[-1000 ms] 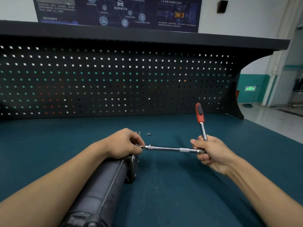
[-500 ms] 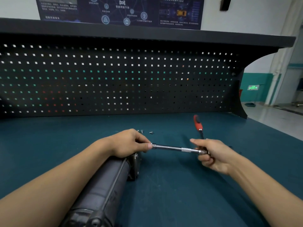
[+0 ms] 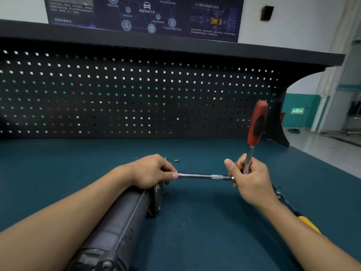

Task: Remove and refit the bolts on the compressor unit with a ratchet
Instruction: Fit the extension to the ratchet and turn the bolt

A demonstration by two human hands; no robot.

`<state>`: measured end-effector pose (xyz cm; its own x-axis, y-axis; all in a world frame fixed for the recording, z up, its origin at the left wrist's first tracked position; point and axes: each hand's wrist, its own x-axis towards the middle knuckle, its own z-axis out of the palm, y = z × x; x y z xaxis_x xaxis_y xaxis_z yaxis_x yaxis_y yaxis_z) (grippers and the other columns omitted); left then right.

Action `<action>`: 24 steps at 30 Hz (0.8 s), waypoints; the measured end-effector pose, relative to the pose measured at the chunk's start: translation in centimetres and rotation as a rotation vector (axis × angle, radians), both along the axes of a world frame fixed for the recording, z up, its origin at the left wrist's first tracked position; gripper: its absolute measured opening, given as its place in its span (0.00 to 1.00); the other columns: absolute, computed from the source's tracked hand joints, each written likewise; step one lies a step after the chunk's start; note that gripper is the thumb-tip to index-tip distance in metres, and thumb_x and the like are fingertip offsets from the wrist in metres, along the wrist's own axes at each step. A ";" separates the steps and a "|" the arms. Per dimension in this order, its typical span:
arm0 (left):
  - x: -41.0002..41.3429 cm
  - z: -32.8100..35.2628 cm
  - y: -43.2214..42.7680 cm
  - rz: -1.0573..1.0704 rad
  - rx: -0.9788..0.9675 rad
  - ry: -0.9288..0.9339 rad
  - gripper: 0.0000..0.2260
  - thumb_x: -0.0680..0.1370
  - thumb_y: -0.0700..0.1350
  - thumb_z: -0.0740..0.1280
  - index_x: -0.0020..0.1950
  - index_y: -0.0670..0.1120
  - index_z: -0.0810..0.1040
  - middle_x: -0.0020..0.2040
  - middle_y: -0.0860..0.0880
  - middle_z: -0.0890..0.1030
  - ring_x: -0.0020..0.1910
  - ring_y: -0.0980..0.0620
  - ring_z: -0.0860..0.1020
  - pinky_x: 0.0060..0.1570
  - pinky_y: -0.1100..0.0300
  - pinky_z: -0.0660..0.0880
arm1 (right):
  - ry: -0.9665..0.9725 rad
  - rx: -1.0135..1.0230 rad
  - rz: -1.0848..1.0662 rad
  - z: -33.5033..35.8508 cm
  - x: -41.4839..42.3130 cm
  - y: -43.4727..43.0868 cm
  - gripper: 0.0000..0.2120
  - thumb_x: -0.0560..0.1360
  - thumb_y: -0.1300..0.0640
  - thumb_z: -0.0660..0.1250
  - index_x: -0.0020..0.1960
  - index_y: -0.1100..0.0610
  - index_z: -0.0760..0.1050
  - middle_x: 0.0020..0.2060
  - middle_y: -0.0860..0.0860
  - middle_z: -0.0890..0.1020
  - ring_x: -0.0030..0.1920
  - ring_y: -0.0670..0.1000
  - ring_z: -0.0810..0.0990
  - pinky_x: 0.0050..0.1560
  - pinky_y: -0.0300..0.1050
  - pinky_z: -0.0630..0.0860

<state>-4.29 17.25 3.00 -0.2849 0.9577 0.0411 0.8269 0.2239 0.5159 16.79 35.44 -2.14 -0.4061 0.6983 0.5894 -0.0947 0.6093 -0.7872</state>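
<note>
Compressor unit (image 3: 121, 222): dark matte cylinder, 7 o'clock on teal worktop (image 3: 195, 231). Ratchet (image 3: 255, 132): chrome shank, red grip upright at 1 o'clock, knurled extension bar (image 3: 203, 175) level. Left hand (image 3: 152, 171): fingers pinching bar tip. Right hand (image 3: 252, 180): fingers curled round ratchet head.

Single head-worn view, looking forward and down, close over the workbench (image 3: 195, 222), pegboard (image 3: 136, 94) facing

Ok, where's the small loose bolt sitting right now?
Head view, near centre: the loose bolt lies on the blue bench top, just beyond the left hand and the ratchet's extension bar, toward the pegboard.
</note>
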 end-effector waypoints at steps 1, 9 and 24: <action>0.0 0.0 0.0 0.007 0.003 0.008 0.11 0.81 0.54 0.67 0.39 0.58 0.81 0.34 0.59 0.80 0.31 0.59 0.70 0.36 0.67 0.67 | -0.014 -0.012 -0.012 0.0 -0.1 0.0 0.22 0.76 0.51 0.73 0.34 0.60 0.65 0.27 0.61 0.75 0.24 0.52 0.73 0.27 0.50 0.71; 0.0 -0.1 0.1 0.020 0.051 -0.035 0.09 0.79 0.51 0.71 0.39 0.54 0.83 0.30 0.61 0.79 0.30 0.60 0.69 0.34 0.70 0.67 | -0.257 -0.701 0.068 2.2 -0.6 0.8 0.16 0.79 0.45 0.67 0.44 0.57 0.69 0.27 0.51 0.74 0.18 0.46 0.64 0.17 0.35 0.56; -0.3 -0.4 0.2 0.019 0.074 -0.037 0.05 0.78 0.48 0.72 0.45 0.50 0.86 0.27 0.63 0.76 0.28 0.65 0.71 0.33 0.74 0.65 | -0.308 -0.847 0.181 1.6 0.2 0.5 0.17 0.75 0.48 0.73 0.45 0.56 0.67 0.25 0.49 0.74 0.18 0.44 0.64 0.17 0.34 0.58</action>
<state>-4.62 17.47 2.55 -0.3057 0.9468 0.1004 0.8026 0.1995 0.5621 16.97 35.94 -0.52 -0.6055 0.7580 -0.2424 0.1555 -0.1860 -0.9702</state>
